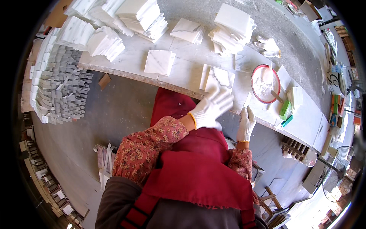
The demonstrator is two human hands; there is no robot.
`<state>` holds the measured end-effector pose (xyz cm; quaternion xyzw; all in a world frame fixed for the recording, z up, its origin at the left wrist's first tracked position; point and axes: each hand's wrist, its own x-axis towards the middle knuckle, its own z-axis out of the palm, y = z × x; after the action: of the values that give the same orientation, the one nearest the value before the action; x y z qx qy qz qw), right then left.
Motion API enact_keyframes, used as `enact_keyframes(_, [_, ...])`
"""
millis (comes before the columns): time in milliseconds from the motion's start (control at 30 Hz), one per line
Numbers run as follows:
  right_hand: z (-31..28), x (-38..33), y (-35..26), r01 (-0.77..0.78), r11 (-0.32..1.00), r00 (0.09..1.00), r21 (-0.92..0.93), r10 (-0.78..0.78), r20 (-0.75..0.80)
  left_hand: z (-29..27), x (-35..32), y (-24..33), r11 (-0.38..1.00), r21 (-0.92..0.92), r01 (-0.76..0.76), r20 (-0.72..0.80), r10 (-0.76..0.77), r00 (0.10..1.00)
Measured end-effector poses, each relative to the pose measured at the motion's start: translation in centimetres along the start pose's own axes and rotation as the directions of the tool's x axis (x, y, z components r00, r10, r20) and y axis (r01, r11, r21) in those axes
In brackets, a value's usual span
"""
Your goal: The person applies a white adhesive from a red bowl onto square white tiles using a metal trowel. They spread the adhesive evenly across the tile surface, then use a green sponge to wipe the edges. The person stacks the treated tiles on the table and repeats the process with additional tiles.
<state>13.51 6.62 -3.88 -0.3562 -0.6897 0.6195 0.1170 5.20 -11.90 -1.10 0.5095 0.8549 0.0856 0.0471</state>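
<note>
My left hand (212, 110), in a white knit glove with a yellow cuff, is spread and slightly blurred. Its fingers reach over the table edge, just below a white marble tile with grey veins (220, 80). That tile partly overlaps another pale tile (204, 76). My right hand (246, 125), gloved the same way, is closed round what looks like a putty knife (248, 100); its narrow pale blade points away from me. Beyond this hand stands a red-rimmed bowl (252, 84) of white paste (263, 87), with a wooden-handled tool (276, 96) leaning in it.
Marble tile stacks (139, 15) line the table's far side, with another pile (231, 28) nearer the middle. Spare gloves (268, 45) lie beyond the bowl. A green box (285, 110) sits at right. Stacked stone pieces (63, 84) stand at far left; a fan (339, 168) is at right.
</note>
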Motion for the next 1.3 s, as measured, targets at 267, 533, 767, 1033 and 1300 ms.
enact_keyframes(267, [-1.2,-0.9,0.8,-0.062,0.998,0.998,0.031,0.062,0.007,0.7,1.3,0.5,1.0,-0.015,0.001,-0.325,-0.006,0.946])
enact_keyframes(533, [-0.9,-2.2,2.1,-0.17,0.98,0.985,0.106,0.167,0.038,2.8,3.8,-2.9,0.923,0.196,0.33,-0.225,-0.285,0.932])
enact_keyframes(767, [-0.8,-2.8,1.3,-0.184,0.973,0.981,0.142,0.172,0.094,0.6,3.7,-3.1,0.975,0.09,0.205,-0.506,-0.132,0.852])
enact_keyframes(1033, [0.1,-1.9,-1.9,-0.05,0.954,0.974,0.296,-0.019,0.225,-5.0,1.7,-7.4,0.499,-0.867,0.018,-0.296,-0.541,0.787])
enact_keyframes(1300, [4.5,-1.3,-7.1,-0.182,0.756,0.921,0.629,-0.092,0.378,-0.8,1.1,-9.8,0.212,-0.976,-0.036,-0.138,-0.485,0.863])
